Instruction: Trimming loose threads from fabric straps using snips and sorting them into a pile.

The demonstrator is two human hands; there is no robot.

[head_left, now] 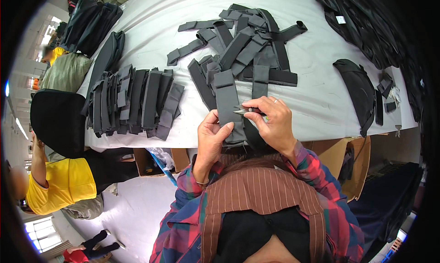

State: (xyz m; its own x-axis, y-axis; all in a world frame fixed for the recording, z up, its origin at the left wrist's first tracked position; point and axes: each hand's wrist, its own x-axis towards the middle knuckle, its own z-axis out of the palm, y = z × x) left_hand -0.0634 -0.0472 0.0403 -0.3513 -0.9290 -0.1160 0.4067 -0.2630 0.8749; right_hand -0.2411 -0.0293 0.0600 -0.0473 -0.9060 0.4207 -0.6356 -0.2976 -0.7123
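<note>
My left hand (212, 137) pinches the lower part of a dark grey fabric strip (225, 96), thumb on top, near the front edge of the table. The strip lies flat, with small folded tabs sewn across it. In my right hand (275, 121) is a pair of thread snips (249, 110), the pointed metal tip resting at the strip's right edge. Fingers hide most of the tool's body. Just beyond my hands spreads a loose heap of similar grey strips (247, 47), overlapping at many angles.
Left of my hands stands a row of stacked strips (137, 102). Dark garments (366, 29) and a curved black fabric piece (355, 91) lie on the white-covered table (316, 111) at right. Cardboard boxes (353, 164) sit below. A person in yellow (64, 182) holds a black panel (57, 123) at left.
</note>
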